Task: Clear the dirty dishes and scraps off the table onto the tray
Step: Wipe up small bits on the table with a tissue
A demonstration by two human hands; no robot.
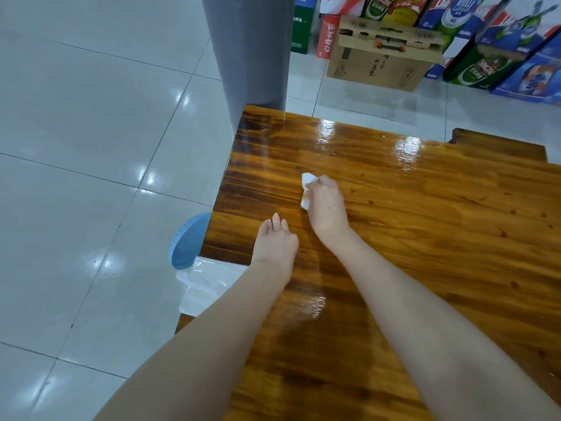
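Presently we list what lies before us.

Item one: the tabletop (425, 238), glossy brown wood with strong grain, wet-looking sheen toward its far edge and near its left edge. A few small dark-orange spots (371, 202) dot its middle.

Item two: a white paper napkin (307, 179), crumpled, with an orange stain on its lower part. It sits on the tabletop toward the left edge, about midway between the near and far edges.

Item three: our right hand (326, 205). Its grip is closed round the napkin, fingers curled over the wad, which it presses down against the wood.

Item four: our left hand (274, 243). Its grip holds nothing; the fingers lie straight and close together, pointing toward the far edge, palm down on the tabletop near the left edge, just beside the right wrist.

Item five: a blue basket (186, 241) with a slotted wall, standing on the floor (91, 147) and partly hidden under the left edge. A white plastic bag (209, 284) lies beside it, toward the near left corner.

Item six: a grey pillar (249, 50) standing at the far left corner.

Item seven: a wooden bench (498, 145) beyond the far edge, to the right.

Item eight: a brown cardboard box (376, 65) on the pale tiled floor beyond the far edge, with printed beer cartons (491, 41) stacked behind and beside it.
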